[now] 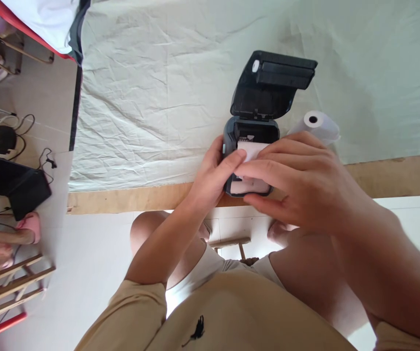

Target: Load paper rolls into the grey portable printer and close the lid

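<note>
A small dark printer (228, 131) rests at the table's front edge with its black lid (263, 97) raised. White paper (250, 147) lies inside the printer's bay, and a pale strip shows along its near end. My left hand (213, 170) grips the printer's left side, its thumb on the paper. Over the bay's right side, my right hand (297, 180) has its fingers at the paper; its fingertips are partly hidden. Just beyond my right hand, a white paper roll (321, 126) lies on its side.
A pale wrinkled cloth (151, 97) covers the table, whose wooden edge (129, 199) faces me. White and red fabric (45, 22) sits at the table's far left corner. On the floor at left are cables, a black box (30, 192) and a wooden stool (19, 282); a person's foot shows there.
</note>
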### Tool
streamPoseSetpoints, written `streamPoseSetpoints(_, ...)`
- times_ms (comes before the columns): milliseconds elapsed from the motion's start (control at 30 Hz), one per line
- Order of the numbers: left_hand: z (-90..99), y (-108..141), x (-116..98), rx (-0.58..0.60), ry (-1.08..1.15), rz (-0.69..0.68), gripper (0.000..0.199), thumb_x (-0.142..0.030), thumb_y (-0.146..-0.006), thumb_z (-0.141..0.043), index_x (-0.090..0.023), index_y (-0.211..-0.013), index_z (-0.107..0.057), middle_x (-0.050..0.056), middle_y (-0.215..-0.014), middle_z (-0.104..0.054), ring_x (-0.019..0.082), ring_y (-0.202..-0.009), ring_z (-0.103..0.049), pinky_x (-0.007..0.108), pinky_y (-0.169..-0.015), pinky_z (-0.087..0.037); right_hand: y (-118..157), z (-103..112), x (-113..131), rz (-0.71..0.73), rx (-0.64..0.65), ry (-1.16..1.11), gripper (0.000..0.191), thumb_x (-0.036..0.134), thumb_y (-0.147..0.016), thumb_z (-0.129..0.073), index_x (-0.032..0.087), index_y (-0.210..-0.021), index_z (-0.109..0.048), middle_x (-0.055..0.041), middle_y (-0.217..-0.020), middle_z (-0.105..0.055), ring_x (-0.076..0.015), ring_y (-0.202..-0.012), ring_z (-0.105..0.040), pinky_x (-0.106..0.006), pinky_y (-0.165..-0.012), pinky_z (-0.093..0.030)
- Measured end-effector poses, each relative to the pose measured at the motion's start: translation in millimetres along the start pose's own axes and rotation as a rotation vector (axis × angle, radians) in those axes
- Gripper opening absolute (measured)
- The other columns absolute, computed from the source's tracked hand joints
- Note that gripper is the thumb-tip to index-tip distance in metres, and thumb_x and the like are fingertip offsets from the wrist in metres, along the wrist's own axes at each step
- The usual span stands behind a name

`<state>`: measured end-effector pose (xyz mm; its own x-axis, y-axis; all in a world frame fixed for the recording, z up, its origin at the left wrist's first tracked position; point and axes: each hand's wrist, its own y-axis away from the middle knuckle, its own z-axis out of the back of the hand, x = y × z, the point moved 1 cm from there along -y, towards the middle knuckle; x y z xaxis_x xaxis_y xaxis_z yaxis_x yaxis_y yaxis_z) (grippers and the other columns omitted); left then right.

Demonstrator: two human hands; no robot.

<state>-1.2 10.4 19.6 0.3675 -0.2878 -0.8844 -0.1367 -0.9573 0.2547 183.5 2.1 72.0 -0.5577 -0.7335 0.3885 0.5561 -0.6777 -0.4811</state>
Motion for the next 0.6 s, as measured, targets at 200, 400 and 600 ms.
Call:
streamPoseSetpoints(200,16.8,-7.0,11.3,0.072,-0.121,-0.046,0.082,-0.054,-0.070,-0.109,-0.029,-0.136,-0.066,0.002,-0.117,-0.082,0.024,-0.108,-0.082,0.032,-0.087,-0.069,-5.5,6.5,-19.2,-0.124,-0.440,-0.072,0.013,0.017,-0.100,-0.070,0.027,-0.108,-0.068,-0.0030,-0.107,-0.081,-0.0180,-0.084,-0.075,-0.037,-0.069,-0.056)
streamPoseSetpoints(400,19.4,-8.3,14.9,0.094,-0.159,-0.085,0.083,-0.056,-0.067,-0.111,-0.030,-0.133,-0.067,0.001,-0.111,-0.079,0.022,-0.099,-0.080,0.032,-0.084,-0.069,0.2,6.4,-41.8,-0.253,-0.329,-0.065,0.072,0.013,-0.098,-0.069,0.048,-0.161,-0.057,-0.0019,-0.161,-0.065,-0.0341,-0.165,-0.061,-0.031,-0.071,-0.060)
streamPoseSetpoints(600,15.8,-6.4,10.6,0.094,-0.139,-0.088,0.080,-0.053,-0.067,-0.113,-0.030,-0.130,-0.068,-0.001,-0.105,-0.075,0.018,-0.092,-0.077,0.031,-0.079,-0.066,4.5,4.4,-32.2,-0.245,-0.495,-0.264,0.028,0.031,-0.106,-0.071,0.036,-0.133,-0.072,-0.0022,-0.129,-0.071,-0.0159,-0.093,-0.072,-0.031,-0.066,-0.052)
